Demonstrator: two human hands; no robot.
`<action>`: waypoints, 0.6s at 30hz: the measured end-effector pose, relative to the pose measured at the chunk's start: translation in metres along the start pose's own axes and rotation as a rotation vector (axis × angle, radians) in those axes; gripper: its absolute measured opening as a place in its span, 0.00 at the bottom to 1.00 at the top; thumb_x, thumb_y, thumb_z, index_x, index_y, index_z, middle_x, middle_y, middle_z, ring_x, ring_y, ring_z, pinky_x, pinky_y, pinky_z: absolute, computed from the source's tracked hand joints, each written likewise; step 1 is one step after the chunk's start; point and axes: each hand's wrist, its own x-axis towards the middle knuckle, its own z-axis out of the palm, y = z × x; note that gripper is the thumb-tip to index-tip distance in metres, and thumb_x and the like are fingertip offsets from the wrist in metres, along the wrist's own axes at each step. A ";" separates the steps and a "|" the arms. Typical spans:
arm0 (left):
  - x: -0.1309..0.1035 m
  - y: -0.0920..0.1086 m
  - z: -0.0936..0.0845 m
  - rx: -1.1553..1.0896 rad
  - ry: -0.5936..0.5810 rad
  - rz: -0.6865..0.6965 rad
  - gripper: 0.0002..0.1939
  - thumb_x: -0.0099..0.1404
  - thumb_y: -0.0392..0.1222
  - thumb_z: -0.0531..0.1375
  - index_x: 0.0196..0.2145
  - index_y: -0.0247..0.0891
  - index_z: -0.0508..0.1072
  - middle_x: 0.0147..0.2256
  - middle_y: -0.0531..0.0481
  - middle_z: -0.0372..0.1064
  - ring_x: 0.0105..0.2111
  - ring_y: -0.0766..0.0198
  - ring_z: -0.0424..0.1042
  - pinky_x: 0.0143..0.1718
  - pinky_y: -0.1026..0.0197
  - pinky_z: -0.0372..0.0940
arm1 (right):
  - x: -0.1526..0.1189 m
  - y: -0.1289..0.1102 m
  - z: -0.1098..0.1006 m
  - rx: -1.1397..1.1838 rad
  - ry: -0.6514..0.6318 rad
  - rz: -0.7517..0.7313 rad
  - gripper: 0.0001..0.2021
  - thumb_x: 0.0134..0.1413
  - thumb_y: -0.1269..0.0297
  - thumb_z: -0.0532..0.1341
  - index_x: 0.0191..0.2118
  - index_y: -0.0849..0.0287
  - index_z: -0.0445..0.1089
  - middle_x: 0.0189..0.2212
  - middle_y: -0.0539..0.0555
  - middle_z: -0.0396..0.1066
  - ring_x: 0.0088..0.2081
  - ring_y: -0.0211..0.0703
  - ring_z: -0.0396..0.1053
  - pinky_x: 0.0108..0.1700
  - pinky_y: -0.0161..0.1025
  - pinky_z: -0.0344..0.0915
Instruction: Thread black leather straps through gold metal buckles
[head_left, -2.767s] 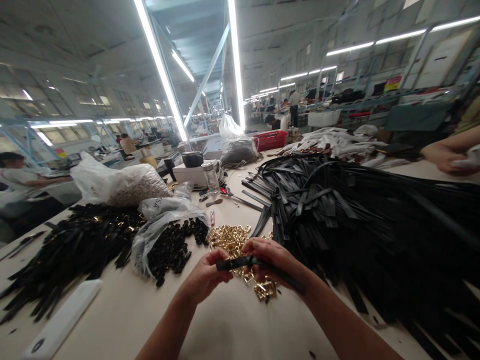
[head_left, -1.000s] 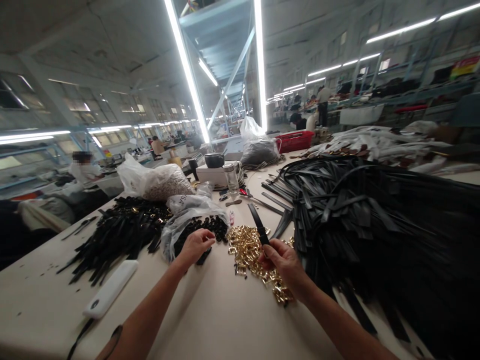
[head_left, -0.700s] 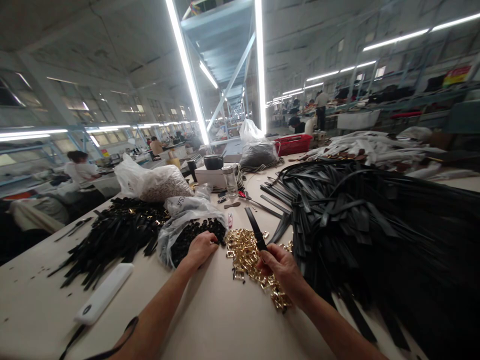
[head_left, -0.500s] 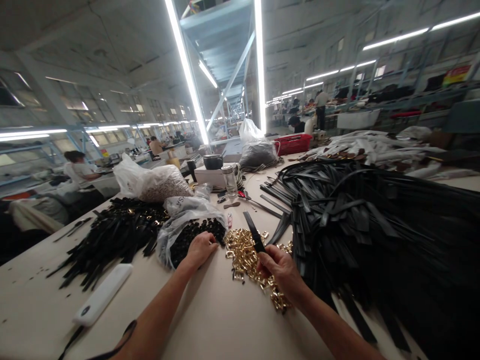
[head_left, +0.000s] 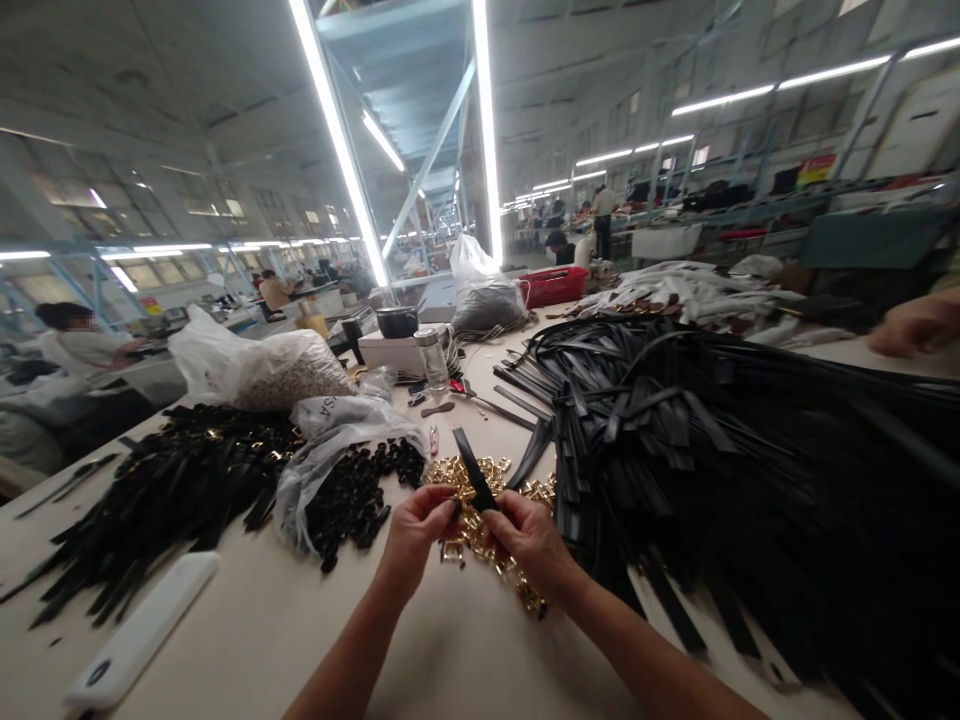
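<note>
My right hand point(head_left: 529, 540) is closed on a black strap point(head_left: 471, 465), whose free end points up and away. Close beside it, my left hand point(head_left: 420, 525) pinches a small black loop point(head_left: 456, 507) between thumb and fingertips, near the strap's lower part. Under and behind both hands spreads a heap of gold buckles point(head_left: 480, 540). Left of them, many small black loops point(head_left: 349, 500) spill from a clear plastic bag point(head_left: 296, 490). To the right lies a large pile of long black straps point(head_left: 645, 400).
Buckled black straps point(head_left: 165, 490) and a white power bank point(head_left: 142, 630) lie at left. Behind stand a filled plastic bag point(head_left: 277, 365), a glass jar point(head_left: 431, 362) and a red basket point(head_left: 555, 286). Another person's hand point(head_left: 919, 325) shows at the right edge.
My left hand has moved right from the bag of black loops to beside the strap, now with a loop pinched in it. Another person's hand has appeared at right. The view has turned slightly right.
</note>
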 end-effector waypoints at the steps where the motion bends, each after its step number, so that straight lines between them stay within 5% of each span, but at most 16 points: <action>1: -0.001 -0.001 0.001 0.013 -0.012 0.002 0.18 0.50 0.46 0.68 0.37 0.33 0.74 0.30 0.48 0.75 0.24 0.66 0.72 0.26 0.65 0.67 | 0.000 0.000 0.000 -0.007 0.000 0.001 0.16 0.53 0.51 0.60 0.30 0.60 0.66 0.20 0.48 0.69 0.18 0.34 0.64 0.21 0.31 0.61; 6: -0.005 -0.001 0.005 0.020 -0.064 -0.057 0.14 0.50 0.41 0.68 0.34 0.34 0.73 0.30 0.47 0.75 0.26 0.65 0.74 0.27 0.66 0.67 | -0.001 0.000 0.000 -0.031 -0.005 -0.014 0.15 0.54 0.52 0.59 0.31 0.61 0.67 0.21 0.48 0.69 0.19 0.33 0.65 0.22 0.31 0.63; 12: -0.004 -0.003 0.006 -0.251 -0.045 -0.204 0.13 0.48 0.37 0.68 0.32 0.34 0.72 0.30 0.46 0.76 0.28 0.64 0.75 0.29 0.67 0.68 | -0.001 0.004 0.000 -0.089 -0.008 -0.044 0.14 0.55 0.52 0.59 0.32 0.61 0.67 0.21 0.48 0.69 0.19 0.35 0.66 0.21 0.31 0.64; 18: -0.003 -0.005 0.005 -0.268 -0.049 -0.186 0.16 0.48 0.40 0.70 0.35 0.34 0.75 0.32 0.47 0.76 0.28 0.68 0.74 0.29 0.70 0.67 | -0.001 0.008 0.001 -0.155 -0.009 -0.049 0.13 0.57 0.54 0.57 0.34 0.61 0.68 0.23 0.49 0.71 0.21 0.37 0.69 0.24 0.33 0.66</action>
